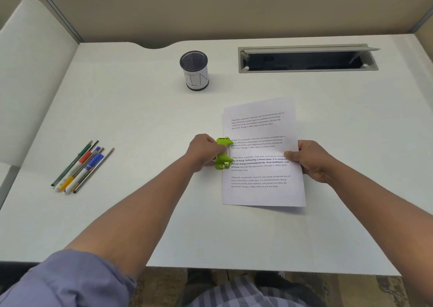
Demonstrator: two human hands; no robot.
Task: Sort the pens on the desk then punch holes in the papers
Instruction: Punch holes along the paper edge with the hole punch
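A green hole punch [223,153] sits on the left edge of the printed papers [262,189], at about mid-height of the page. My left hand [202,151] is closed around the punch from the left side. My right hand [309,159] pinches the right edge of the papers, thumb on top. A bundle of several pens and pencils [80,166] lies side by side at the left of the desk, apart from both hands.
A black mesh pen cup [194,70] with a white label stands at the back centre. An open cable tray [307,59] is set into the desk at the back right. The desk's front edge [257,270] is close to my body.
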